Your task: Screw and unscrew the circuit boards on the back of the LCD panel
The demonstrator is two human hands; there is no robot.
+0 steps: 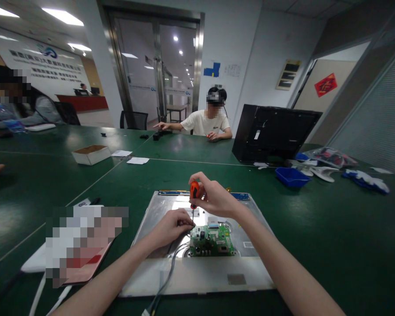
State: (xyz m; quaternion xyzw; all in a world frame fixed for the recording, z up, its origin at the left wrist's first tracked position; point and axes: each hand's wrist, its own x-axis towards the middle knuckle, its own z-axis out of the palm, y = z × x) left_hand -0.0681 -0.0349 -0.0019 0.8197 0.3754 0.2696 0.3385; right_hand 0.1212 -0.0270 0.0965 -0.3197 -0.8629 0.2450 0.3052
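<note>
Head: screwdriver (194, 191) at board (212, 240) edge

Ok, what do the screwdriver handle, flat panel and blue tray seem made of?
Screwdriver handle: plastic or rubber, by its moulded orange-black look; texture unclear. Flat panel: likely metal, silvery with bright reflections. Blue tray: probably plastic, evenly coloured; gloss unclear.

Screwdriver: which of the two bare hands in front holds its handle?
The right hand, holding the upright orange-and-black screwdriver at the far-left corner of the green circuit board. The left hand sits lower, by the tip.
</note>
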